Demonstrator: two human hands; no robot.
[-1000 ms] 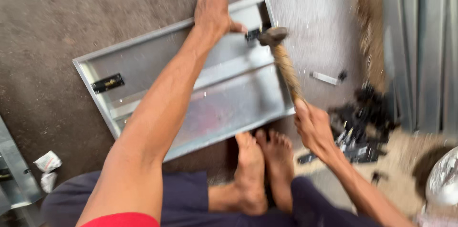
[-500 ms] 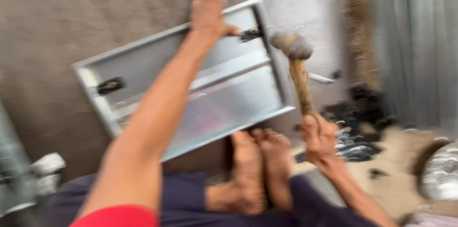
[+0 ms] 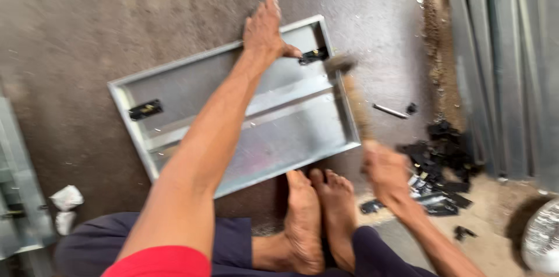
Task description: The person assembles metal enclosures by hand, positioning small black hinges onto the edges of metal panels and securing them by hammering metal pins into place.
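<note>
Gripping hammer (image 3: 349, 93) in right hand (image 3: 387, 172), head above metal tray (image 3: 233, 108)

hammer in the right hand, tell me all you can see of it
The hammer has a dark metal-looking head and a pale brown handle, wooden by its look. It is blurred by motion, so finer detail cannot be told. The right hand grips the handle's lower end. The head sits at the tray's far right corner, beside a small black fitting that the left hand steadies. Whether the head touches the fitting cannot be told.
</note>
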